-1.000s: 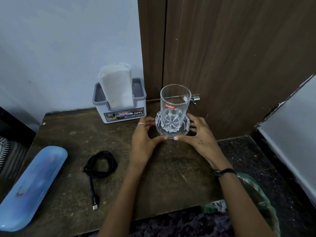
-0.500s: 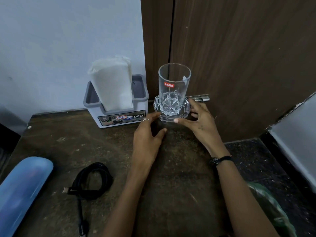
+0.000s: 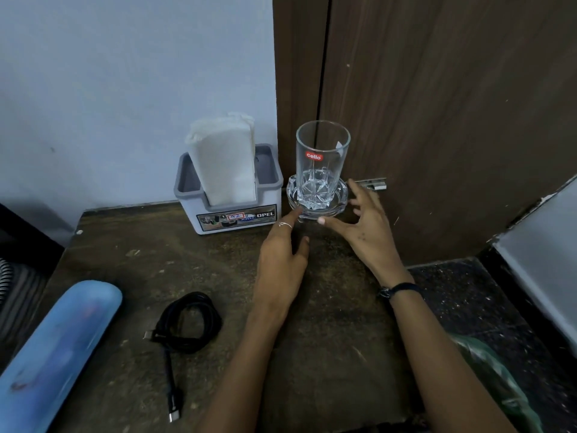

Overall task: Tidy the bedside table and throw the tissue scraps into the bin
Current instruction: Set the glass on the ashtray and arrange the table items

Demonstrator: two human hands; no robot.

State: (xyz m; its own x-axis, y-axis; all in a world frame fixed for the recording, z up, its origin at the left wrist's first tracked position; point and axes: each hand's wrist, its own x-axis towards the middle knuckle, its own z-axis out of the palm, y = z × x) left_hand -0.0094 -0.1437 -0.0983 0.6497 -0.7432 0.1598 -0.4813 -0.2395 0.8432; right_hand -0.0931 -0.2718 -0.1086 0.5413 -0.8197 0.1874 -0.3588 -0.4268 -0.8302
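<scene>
So the glass stands upright in a clear glass dish, parked at the back edge of the tabletop, close to the wooden door behind it. Just beside the dish on the left is the grey tissue holder with a white wad of tissue sticking up out of it, also at the back edge; barely any gap between the two.

Left hand is loosely spread, index fingertip touching the dish's front-left rim, the other fingers off it. Right hand is spread wide too, thumb tip at the dish's front rim and fingers curving round the right side, not clearly touching. Neither hand is gripping anything.

The middle and front of the tabletop under the forearms is bare wood. A coiled black cable lies toward the front-left, well apart from the dish, and a blue case lies slantwise at the left edge. A green bag shows just past the right edge, down by the floor.
</scene>
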